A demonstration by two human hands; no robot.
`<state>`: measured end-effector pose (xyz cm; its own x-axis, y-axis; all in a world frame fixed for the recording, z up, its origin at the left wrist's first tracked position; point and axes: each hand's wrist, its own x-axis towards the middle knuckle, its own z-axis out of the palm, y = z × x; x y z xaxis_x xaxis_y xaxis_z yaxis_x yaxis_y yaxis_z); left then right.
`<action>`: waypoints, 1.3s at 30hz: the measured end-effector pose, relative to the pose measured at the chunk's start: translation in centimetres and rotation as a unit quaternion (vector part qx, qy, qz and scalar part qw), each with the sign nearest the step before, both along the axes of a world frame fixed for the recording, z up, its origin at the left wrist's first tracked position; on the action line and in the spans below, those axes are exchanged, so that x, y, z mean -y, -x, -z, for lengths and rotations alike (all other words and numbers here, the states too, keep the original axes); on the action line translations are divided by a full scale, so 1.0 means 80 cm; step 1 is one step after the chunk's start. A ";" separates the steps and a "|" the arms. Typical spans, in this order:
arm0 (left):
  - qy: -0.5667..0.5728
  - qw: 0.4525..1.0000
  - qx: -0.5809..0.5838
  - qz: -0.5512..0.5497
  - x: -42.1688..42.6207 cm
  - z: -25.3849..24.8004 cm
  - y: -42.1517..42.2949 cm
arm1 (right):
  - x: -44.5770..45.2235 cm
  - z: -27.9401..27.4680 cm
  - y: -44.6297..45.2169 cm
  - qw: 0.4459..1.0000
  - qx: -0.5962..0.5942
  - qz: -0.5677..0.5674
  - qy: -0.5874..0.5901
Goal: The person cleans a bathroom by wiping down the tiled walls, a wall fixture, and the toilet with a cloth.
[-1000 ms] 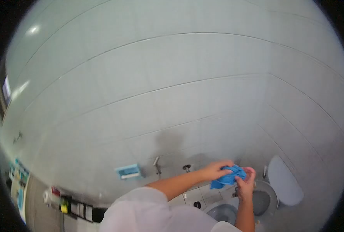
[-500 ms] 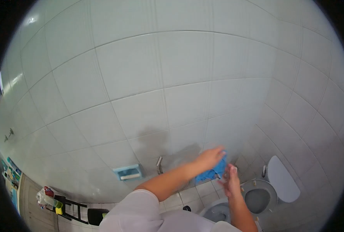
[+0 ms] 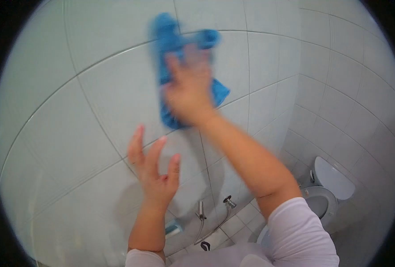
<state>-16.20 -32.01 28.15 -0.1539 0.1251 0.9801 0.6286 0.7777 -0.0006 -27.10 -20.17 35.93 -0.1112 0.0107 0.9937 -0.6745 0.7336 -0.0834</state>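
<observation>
My right hand point(image 3: 189, 86) is spread over a blue cloth point(image 3: 170, 40), holding it pressed against the tiled wall point(image 3: 113, 102). Motion blurs the hand and the cloth, whose corners stick out above, below and to the right of the fingers. Lower and to the left, my left hand point(image 3: 155, 167) is raised before the wall, its fingers apart and curved, with nothing in it.
A hand sprayer point(image 3: 200, 209) and a valve with a hose point(image 3: 229, 201) are on the lower wall. A light blue holder point(image 3: 173, 228) is partly behind my left forearm. At the lower right stands a toilet point(image 3: 324, 200) with its lid point(image 3: 335, 178) raised.
The blue cloth was between both hands low down near the toilet. Now my right hand has it high on the wall, and my left hand is off it. The view has shifted too.
</observation>
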 end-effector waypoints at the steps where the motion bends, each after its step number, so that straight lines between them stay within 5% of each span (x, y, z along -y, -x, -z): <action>1: -0.013 0.999 -0.049 -0.009 0.008 -0.004 0.006 | 0.032 -0.003 -0.018 0.995 -0.035 -0.082 -0.053; 4: -0.016 0.991 -0.133 -0.024 0.032 -0.007 0.019 | 0.077 0.007 -0.015 0.947 -0.150 -0.189 -0.212; 7: 0.062 0.990 -0.063 -0.109 0.054 0.000 0.023 | 0.002 -0.035 0.029 0.953 -0.151 -0.062 -0.255; 8: 0.072 0.991 -0.048 -0.104 0.057 0.007 0.027 | -0.037 -0.057 0.048 0.969 -0.142 0.080 -0.185; 11: 0.140 0.974 -0.003 -0.176 0.063 0.012 0.019 | -0.225 -0.078 0.199 0.965 -0.177 0.185 0.058; 12: 0.138 0.974 -0.006 -0.181 0.063 0.015 0.018 | -0.282 -0.060 0.222 0.978 -0.042 0.093 0.184; 14: 0.170 0.964 0.012 -0.202 0.060 0.018 0.019 | -0.391 0.033 0.332 0.915 0.129 0.234 0.303; 16: 0.172 0.962 0.017 -0.212 0.046 0.018 0.026 | -0.359 0.073 0.284 0.890 0.166 0.183 0.384; 20: 0.177 0.965 0.009 -0.194 -0.010 0.021 0.061 | -0.141 0.178 0.133 0.965 0.123 0.116 0.202; 21: 0.186 0.966 0.015 -0.181 -0.024 0.023 0.072 | -0.087 0.211 0.086 0.964 0.183 0.193 0.001; 22: 0.176 0.969 0.012 -0.173 -0.036 0.027 0.081 | -0.071 0.228 0.043 0.980 0.149 -0.083 -0.101; 23: 0.163 0.973 0.009 -0.166 -0.049 0.031 0.092 | -0.067 0.232 0.049 0.960 -0.078 -0.078 -0.258; 25: 0.175 0.972 -0.006 -0.157 -0.064 0.041 0.109 | -0.107 0.197 0.073 0.955 -0.004 -0.126 -0.269; 27: 0.180 0.970 -0.026 -0.160 -0.071 0.049 0.118 | -0.171 0.137 0.111 0.978 -0.021 0.000 -0.206; 29: 0.217 0.935 -0.044 -0.275 -0.077 0.051 0.118 | -0.255 0.108 0.167 0.991 0.023 0.122 -0.047; 30: 0.205 0.938 -0.055 -0.274 -0.077 0.053 0.123 | -0.306 0.111 0.205 0.996 0.010 0.035 0.079; 32: 0.207 0.935 -0.057 -0.282 -0.082 0.051 0.129 | -0.404 0.176 0.265 0.963 0.046 0.075 0.257; 34: 0.203 0.933 -0.066 -0.290 -0.088 0.047 0.131 | -0.477 0.323 0.326 0.882 0.178 0.083 0.428; 38: 0.215 0.916 -0.064 -0.332 -0.096 0.049 0.138 | -0.418 0.661 0.307 0.613 0.297 -0.118 0.723; 39: 0.212 0.914 -0.062 -0.339 -0.096 0.049 0.138 | -0.374 0.660 0.280 0.468 0.278 -0.192 0.817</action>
<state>-27.20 -24.36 24.20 -0.2273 0.4149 0.8810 -0.0245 0.9020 -0.4311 -49.48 9.76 -16.86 -0.6531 0.5789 -0.4881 -0.2723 -0.7810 -0.5620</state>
